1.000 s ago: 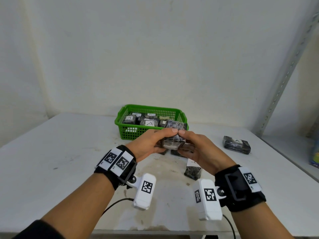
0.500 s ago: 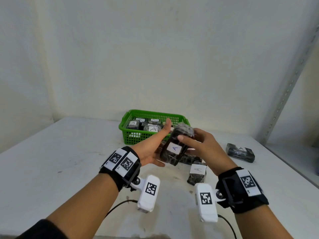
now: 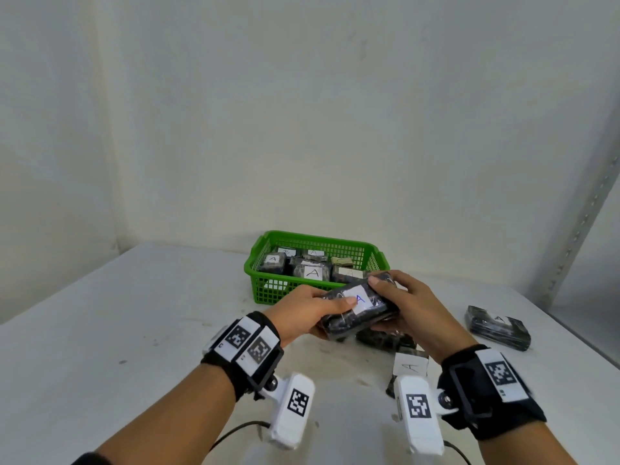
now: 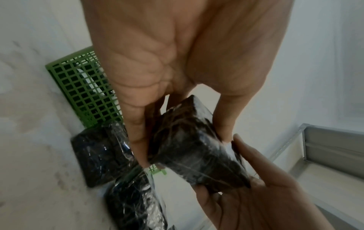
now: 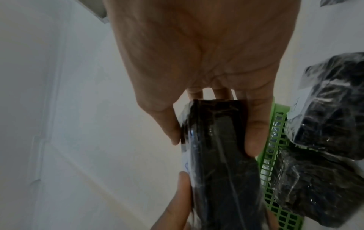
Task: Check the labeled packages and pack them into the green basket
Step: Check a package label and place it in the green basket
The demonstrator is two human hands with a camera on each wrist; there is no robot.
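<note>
Centrally in the head view, a dark plastic-wrapped package is held above the table by both hands, just in front of the green basket. The left hand is closed on the package's left end, its thumb lying on the white label marked "A". The right hand is closed on the right end, thumb on top and fingers underneath. That grip is confirmed in both wrist views, where the package is pinched between thumb and fingers. Several labeled packages are seen inside the basket, near the middle of the frame. Below the hands, another package with an "A" label is standing on the table, and 1 more package is lying well apart at the right edge of the frame.
</note>
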